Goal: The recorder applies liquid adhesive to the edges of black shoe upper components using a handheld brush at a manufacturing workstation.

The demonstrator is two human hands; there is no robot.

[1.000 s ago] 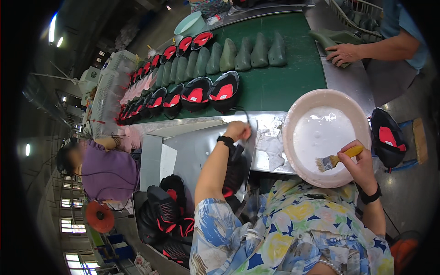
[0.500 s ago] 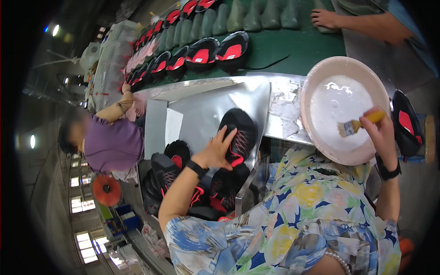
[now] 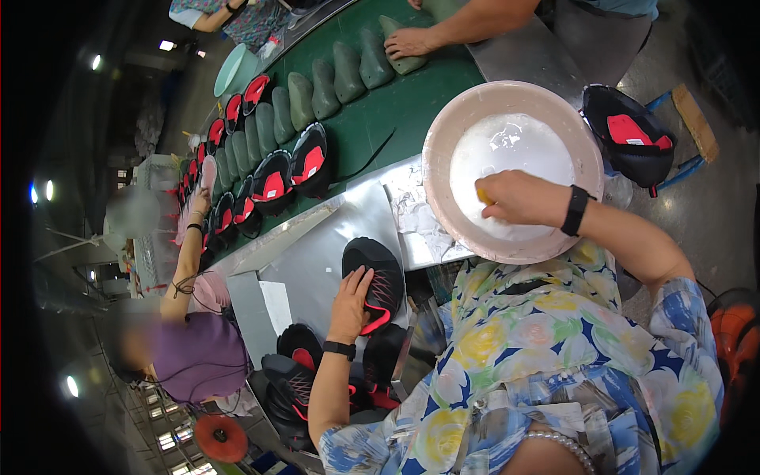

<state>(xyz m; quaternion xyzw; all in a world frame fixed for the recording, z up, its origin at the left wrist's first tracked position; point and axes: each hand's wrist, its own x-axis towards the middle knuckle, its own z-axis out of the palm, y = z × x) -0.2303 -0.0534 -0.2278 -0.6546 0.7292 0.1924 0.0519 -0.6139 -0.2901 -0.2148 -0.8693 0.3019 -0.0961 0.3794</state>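
Note:
A black shoe upper (image 3: 382, 273) with pink zigzag stitching and a red edge lies on the sloping metal tray (image 3: 317, 253). My left hand (image 3: 351, 307) grips it near its red edge, fingers lying over its side and the thumb hidden. My right hand (image 3: 518, 198) is closed round a paintbrush (image 3: 481, 195); just a bit of its yellow handle shows, and its bristles are hidden below the hand. That hand is over the pinkish basin (image 3: 590, 158) of white liquid (image 3: 507, 142). More black uppers (image 3: 289, 380) are piled at the tray's near end.
Rows of black uppers with red linings (image 3: 273, 182) and green shoe lasts (image 3: 348, 73) stand on a green table (image 3: 348, 142). Across it, a co-worker's hand (image 3: 408, 42) touches a last. A person in purple (image 3: 198, 356) works at left. Another upper (image 3: 629, 134) sits right of the basin.
My right hand has moved left and turned over the liquid, hiding the brush head. My left fingers have drawn closer together on the upper. The whole view has shifted and turned.

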